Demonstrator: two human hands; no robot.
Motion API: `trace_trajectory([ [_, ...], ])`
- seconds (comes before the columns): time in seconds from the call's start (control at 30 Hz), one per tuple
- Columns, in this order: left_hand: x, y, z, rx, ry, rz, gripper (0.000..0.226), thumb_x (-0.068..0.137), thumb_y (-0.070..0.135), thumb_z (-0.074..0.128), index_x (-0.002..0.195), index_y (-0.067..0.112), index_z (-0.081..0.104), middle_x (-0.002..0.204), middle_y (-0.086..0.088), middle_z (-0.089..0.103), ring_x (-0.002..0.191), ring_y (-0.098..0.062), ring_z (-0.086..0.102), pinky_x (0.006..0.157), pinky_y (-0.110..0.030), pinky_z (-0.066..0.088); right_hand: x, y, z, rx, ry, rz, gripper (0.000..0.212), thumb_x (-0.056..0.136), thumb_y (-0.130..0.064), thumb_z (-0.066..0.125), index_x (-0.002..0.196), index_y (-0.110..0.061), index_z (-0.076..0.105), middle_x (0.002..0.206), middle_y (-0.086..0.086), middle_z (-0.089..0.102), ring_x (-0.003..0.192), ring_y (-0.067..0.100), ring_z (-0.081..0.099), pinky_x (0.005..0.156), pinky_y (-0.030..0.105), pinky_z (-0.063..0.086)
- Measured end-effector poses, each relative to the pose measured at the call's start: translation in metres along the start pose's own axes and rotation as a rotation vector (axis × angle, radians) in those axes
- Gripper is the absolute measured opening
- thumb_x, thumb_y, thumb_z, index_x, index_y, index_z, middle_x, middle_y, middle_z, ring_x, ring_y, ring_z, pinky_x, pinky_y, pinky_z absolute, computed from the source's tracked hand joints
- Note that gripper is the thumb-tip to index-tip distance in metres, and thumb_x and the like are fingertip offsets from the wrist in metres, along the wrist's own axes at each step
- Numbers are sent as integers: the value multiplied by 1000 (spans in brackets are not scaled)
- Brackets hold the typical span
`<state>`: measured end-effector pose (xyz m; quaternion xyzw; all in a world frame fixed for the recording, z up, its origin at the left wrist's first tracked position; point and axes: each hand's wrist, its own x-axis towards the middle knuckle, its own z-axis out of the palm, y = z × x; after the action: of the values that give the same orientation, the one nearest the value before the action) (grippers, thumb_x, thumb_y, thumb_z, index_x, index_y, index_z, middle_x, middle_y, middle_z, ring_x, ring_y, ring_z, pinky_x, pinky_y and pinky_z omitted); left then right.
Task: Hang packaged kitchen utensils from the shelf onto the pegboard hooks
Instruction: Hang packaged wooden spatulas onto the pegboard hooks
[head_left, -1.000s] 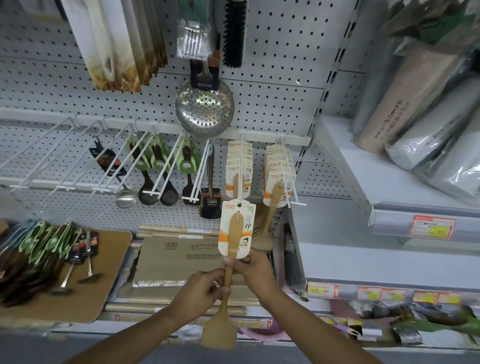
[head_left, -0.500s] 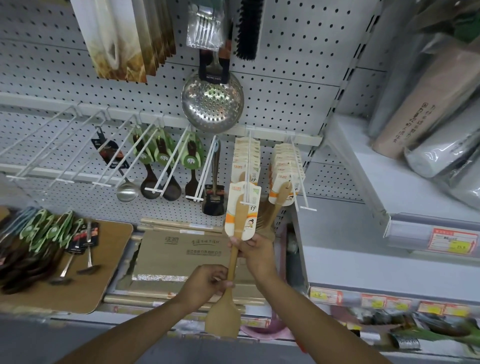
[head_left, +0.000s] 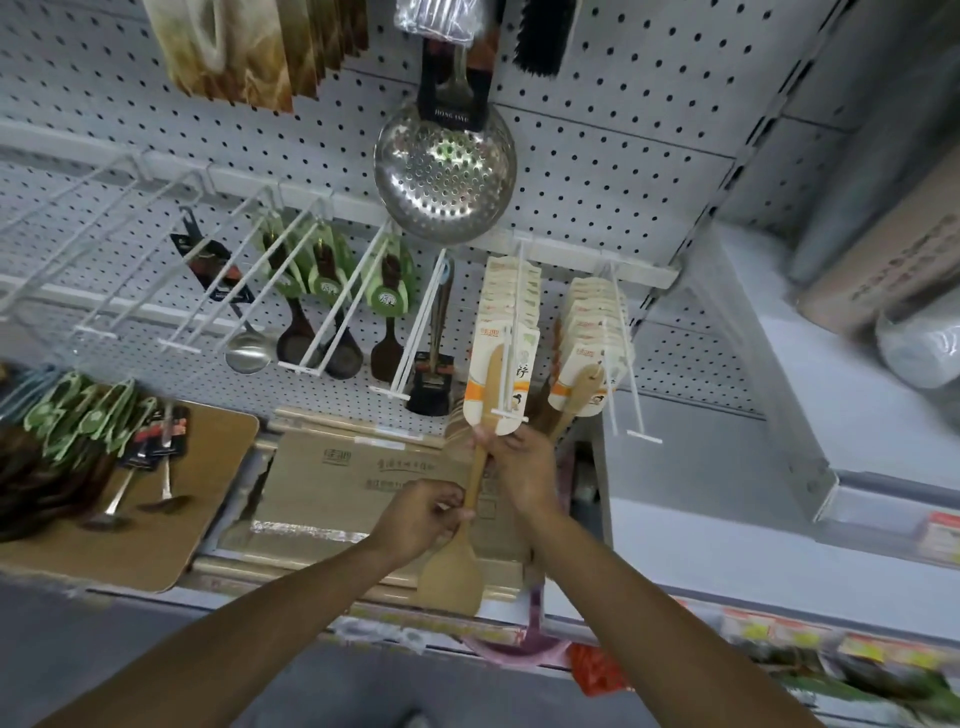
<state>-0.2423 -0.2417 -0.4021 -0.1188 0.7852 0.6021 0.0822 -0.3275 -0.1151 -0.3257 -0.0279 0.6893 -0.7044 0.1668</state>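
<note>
Raised since a second ago, the wooden spatula (head_left: 480, 457) now has its card header (head_left: 500, 384) threaded onto the white pegboard hook (head_left: 511, 364), where earlier the card hung just short of the hook's tip. You hold it from below with both hands: your right hand (head_left: 522, 473) pinches the handle just under the card's lower edge, while your left hand (head_left: 421, 517) grips the handle lower down, fingers curled round it, just above the broad blade. The spatula hangs nearly upright between your hands, blade down, in front of the cardboard box (head_left: 363, 483) on the shelf. Behind its card, more of the same carded spatulas (head_left: 506, 296) fill the same hook, and a second stack (head_left: 592, 338) hangs on the next hook to the right. Left of them hang green-carded dark spoons (head_left: 387, 291), and a steel skimmer (head_left: 444, 171) hangs above.
</note>
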Motion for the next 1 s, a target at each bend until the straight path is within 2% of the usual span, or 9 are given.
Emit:
trace_trajectory([
  [0.07,-1,3,0,-37,25,-18,8,89,17,74,84,12,70,76,4,69,68,-8,65,67,-26,56,1,-3,-2,-46,0,-18,10,82,-13,77,91,-11,73,88,9,76,82,17,72,76,32,56],
  [0.17,-5,6,-8,-9,95,-50,41,85,28,78,123,16,66,105,2,73,93,-8,70,87,-27,57,2,3,-7,-155,-20,39,22,79,-22,80,99,-19,70,96,0,75,92,13,71,80,27,56],
  [0.23,-11,3,-24,76,127,-7,50,84,30,79,130,18,62,112,4,71,102,-7,68,95,-26,54,0,9,-12,-229,-61,66,22,77,-26,81,94,-21,66,91,-5,71,89,9,66,80,25,49],
  [0.3,-23,1,-47,188,151,53,48,88,37,73,132,24,60,117,9,70,106,-3,66,97,-29,53,-4,17,-15,-319,-108,51,26,75,-32,80,90,-21,61,86,-5,63,81,3,58,84,22,42],
  [0.4,-46,4,-88,365,217,128,50,93,51,57,138,28,55,117,19,68,108,-1,63,98,-27,51,-14,12,-7,-618,-207,-100,20,88,-19,71,103,-19,59,89,-10,63,82,-8,55,77,2,40],
  [0.53,-81,3,-145,598,289,213,48,95,58,48,136,34,56,121,21,64,114,-4,59,98,-29,50,-16,1,28,-884,-384,-293,41,89,-39,66,126,-24,58,112,-9,65,103,6,60,93,33,52],
  [0.7,-137,-3,-217,792,365,302,51,96,62,38,133,35,58,129,14,61,115,-2,56,91,-14,42,-29,-20,103,-1126,-601,-622,45,94,-36,61,136,-22,52,135,-3,55,124,15,47,101,28,40],
  [0.83,-188,-13,-281,872,369,349,59,98,66,29,136,31,58,132,10,62,116,-11,60,94,-27,51,-50,-25,175,-1139,-662,-799,44,92,-35,65,133,-22,55,131,-3,57,121,18,50,97,35,46],
  [1.0,-256,-30,-357,986,442,353,45,95,49,59,136,33,55,134,13,60,118,-9,58,94,-28,52,-86,-32,265,-1118,-707,-954,44,93,-38,61,134,-22,55,133,-4,57,123,16,50,98,34,47],
])
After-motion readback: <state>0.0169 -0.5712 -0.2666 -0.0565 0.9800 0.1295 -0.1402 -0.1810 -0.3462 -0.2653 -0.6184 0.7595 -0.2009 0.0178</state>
